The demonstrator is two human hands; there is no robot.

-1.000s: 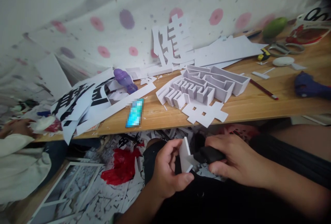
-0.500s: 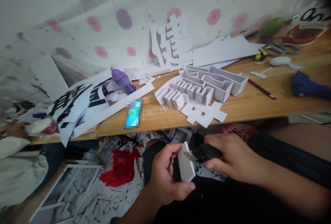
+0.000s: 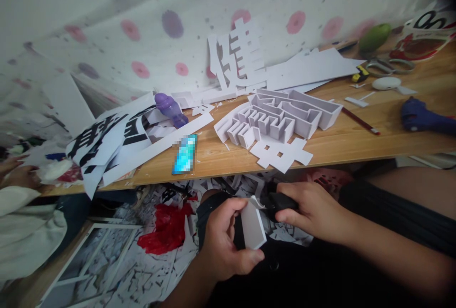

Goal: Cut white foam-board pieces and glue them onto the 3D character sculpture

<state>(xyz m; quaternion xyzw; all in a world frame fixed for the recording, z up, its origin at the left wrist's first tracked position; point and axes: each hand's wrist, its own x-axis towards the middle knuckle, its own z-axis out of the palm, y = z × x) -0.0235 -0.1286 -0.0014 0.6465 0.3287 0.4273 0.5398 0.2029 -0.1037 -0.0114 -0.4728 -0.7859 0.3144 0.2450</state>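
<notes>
My left hand (image 3: 228, 239) grips a small white foam board piece (image 3: 253, 227) by its edges, thumb below and fingers above. A black utility knife (image 3: 281, 205) is wrapped in my right hand (image 3: 313, 208). Its blade meets the upper edge of the board piece, where a thin strip curls up; the blade itself is partly hidden. Both hands are in front of the table edge, over my lap. Just beyond them, an open-walled white foam board character (image 3: 281, 116) rests on the table, with a flat cut-out shape (image 3: 281, 154) overhanging the front edge.
A pixelated phone-like object (image 3: 184, 154) and a purple bottle (image 3: 171, 108) are on the left. A pencil (image 3: 360, 120), blue glue gun (image 3: 423, 116), tape measure (image 3: 360, 74) and scissors (image 3: 390, 66) lie right. Another person's sleeve (image 3: 28, 232) shows far left. Scraps and a red bag (image 3: 166, 228) cover the floor.
The knife has moved slightly left and up to the board piece's top corner, and a strip now curls there. The board has shifted a little left in my left hand.
</notes>
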